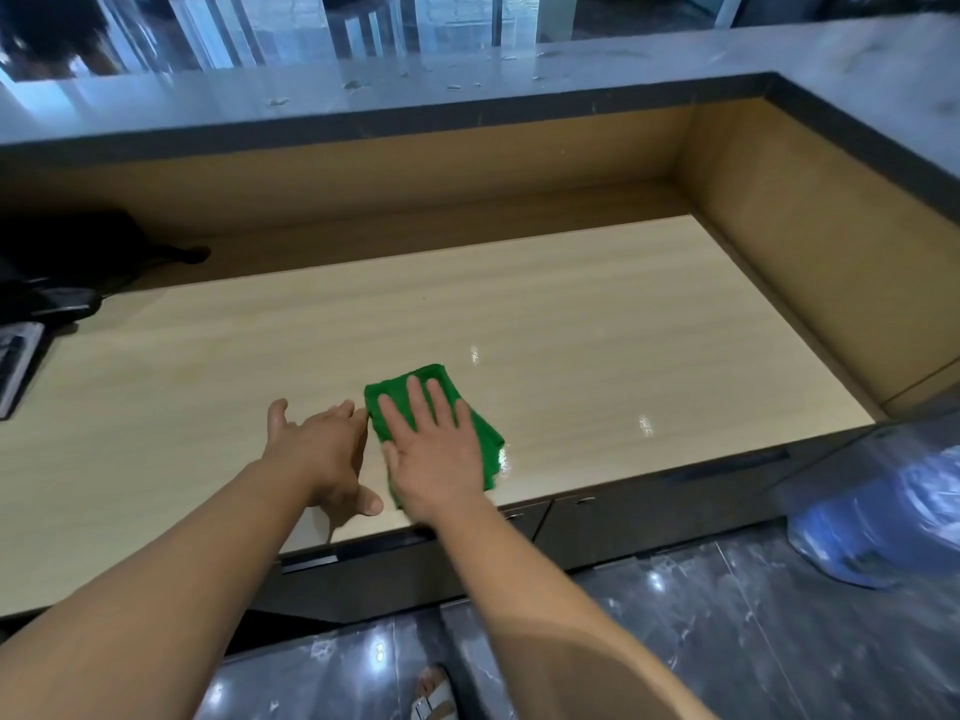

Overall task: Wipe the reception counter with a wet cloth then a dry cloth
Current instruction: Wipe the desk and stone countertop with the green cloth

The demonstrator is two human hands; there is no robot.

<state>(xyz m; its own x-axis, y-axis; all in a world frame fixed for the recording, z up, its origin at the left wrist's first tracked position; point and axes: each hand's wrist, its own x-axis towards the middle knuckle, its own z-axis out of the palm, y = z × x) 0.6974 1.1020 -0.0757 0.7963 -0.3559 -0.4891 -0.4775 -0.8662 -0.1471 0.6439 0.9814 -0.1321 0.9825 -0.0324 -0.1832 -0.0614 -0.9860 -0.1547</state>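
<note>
Near the front edge of the bench (pixel 571 314), your right hand (pixel 434 449) lies flat, fingers straight and spread, pressing down on the folded green cloth (pixel 485 436). Your left hand (pixel 322 449) is open too and holds nothing, its fingertips just beside the cloth's left edge. A wet sheen shows to the right of the cloth. The cloth looks soft, light and limp, and is probably damp. It will likely bunch, so press with the palm over its middle rather than pinching a corner.

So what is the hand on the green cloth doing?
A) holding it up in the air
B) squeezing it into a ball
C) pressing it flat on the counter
C: the right hand lies with straight fingers on the green cloth, which is spread on the wooden counter.
</note>
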